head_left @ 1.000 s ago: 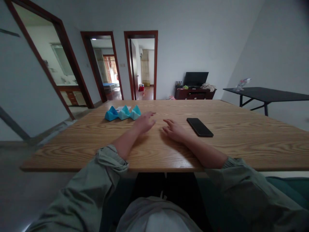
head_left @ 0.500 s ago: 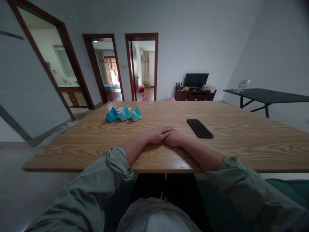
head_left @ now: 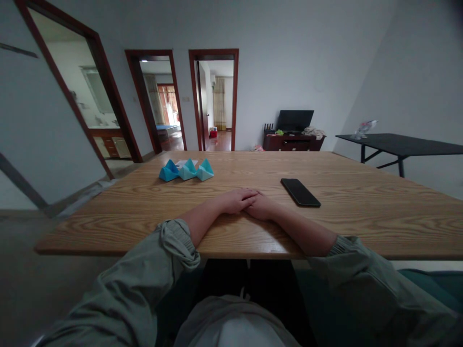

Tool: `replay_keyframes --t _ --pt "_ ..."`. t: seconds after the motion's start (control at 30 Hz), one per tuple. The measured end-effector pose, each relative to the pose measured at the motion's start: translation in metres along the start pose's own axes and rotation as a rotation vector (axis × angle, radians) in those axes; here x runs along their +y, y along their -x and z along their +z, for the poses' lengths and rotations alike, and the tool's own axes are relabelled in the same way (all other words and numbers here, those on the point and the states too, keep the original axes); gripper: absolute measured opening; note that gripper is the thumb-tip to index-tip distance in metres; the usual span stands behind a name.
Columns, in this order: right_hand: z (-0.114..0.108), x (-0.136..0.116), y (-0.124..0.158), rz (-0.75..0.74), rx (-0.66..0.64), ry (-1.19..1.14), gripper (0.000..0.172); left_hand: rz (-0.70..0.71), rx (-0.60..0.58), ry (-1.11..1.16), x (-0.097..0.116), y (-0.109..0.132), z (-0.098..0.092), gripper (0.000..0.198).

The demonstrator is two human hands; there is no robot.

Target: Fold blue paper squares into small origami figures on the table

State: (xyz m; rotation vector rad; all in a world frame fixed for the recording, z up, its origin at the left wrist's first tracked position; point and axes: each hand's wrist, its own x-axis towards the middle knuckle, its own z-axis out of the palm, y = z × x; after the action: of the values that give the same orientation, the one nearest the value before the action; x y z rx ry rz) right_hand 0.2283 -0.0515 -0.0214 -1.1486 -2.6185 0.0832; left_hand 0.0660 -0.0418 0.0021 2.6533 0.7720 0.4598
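My left hand (head_left: 235, 199) lies flat across the fingers of my right hand (head_left: 261, 207), both resting on the wooden table (head_left: 246, 168). The left fingers are stretched out and hold nothing. Part of the right fingers is hidden beneath them; what shows of that hand lies flat, with no object in it. A black smartphone (head_left: 300, 192) rests just right of my right hand, apart from it. Beyond my left hand stand three folded paper shapes in a row: a deeper blue one (head_left: 169, 171) and two light turquoise ones, the middle (head_left: 187, 170) and the right (head_left: 205, 170).
A pale printed sheet (head_left: 183, 164) lies behind the paper shapes. Off to the right is a black folding table (head_left: 401, 143) with a clear plastic item (head_left: 365, 128) on it. A television (head_left: 295, 120) stands on a dark cabinet (head_left: 307, 142) at the far wall.
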Motion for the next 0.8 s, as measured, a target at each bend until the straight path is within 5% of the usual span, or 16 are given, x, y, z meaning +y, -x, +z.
replay_keyframes --t 0.3,0.37,0.47,0.57,0.67,0.8 --pt "-0.012 -0.006 0.002 0.069 -0.069 0.036 0.047 0.019 0.053 -0.032 -0.01 0.014 -0.027 0.036" --pt "-0.015 -0.007 0.004 0.07 -0.074 0.032 0.053 -0.048 0.32 -0.113 -0.024 0.022 -0.046 0.032" --pt "-0.021 -0.008 0.007 0.083 -0.096 0.031 0.057 -0.264 0.785 -0.274 -0.057 0.043 -0.08 0.034" --pt "-0.025 -0.01 0.008 0.089 -0.094 0.017 0.057 -0.559 1.079 -0.399 -0.098 0.08 -0.108 0.055" --pt "-0.027 -0.009 0.008 0.079 -0.089 0.0 0.057 -0.842 1.145 -0.408 -0.137 0.121 -0.122 0.076" --pt "-0.026 -0.005 0.007 0.08 -0.076 -0.01 0.056 -1.122 1.027 -0.262 -0.172 0.154 -0.123 0.078"
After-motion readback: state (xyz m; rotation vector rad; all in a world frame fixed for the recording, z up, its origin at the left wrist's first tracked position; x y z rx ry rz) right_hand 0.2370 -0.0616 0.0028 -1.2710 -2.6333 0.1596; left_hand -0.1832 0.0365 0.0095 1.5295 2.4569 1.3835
